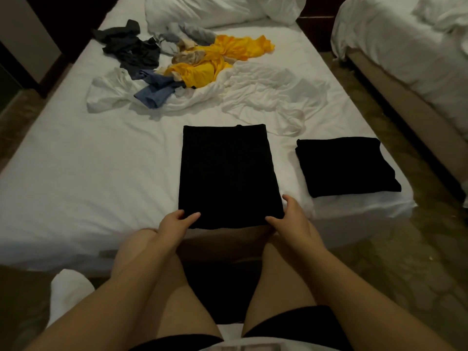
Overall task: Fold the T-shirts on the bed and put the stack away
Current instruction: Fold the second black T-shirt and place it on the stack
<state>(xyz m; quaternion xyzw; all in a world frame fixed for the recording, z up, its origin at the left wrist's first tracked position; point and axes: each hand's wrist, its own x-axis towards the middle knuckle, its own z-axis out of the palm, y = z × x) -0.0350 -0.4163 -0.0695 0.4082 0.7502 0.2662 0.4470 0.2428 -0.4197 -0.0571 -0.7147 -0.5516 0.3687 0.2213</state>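
Two beds side by side: the near bed [76, 173] under a white sheet filling most of the view, a second bed [405, 59] off to the right across a strip of floor. At the head of the near bed, rumpled white pillows [215, 8]. Just in front of them, a loose heap of unfolded clothes, touching and overlapping: a crumpled white T-shirt [266, 95] spread widest, a yellow garment [222, 54] over the middle, a dark grey garment [129, 49] at the left, a blue garment [157, 92] at the front. Nearer, at the middle of the foot end, a black T-shirt [228, 173] folded into a long flat rectangle, its near end at the mattress edge. To its right and apart from it, a folded black T-shirt [344, 165] lying near the right corner of the bed. At bottom left, a white sock [68, 295] on a foot. Left hand [174, 224] at the near left corner of the long black T-shirt, thumb on top, fingers [181, 213] curled on the cloth, pinching it. Right hand [291, 219] at the near right corner, thumb on the hem, fingers along the right edge, grasping likewise.
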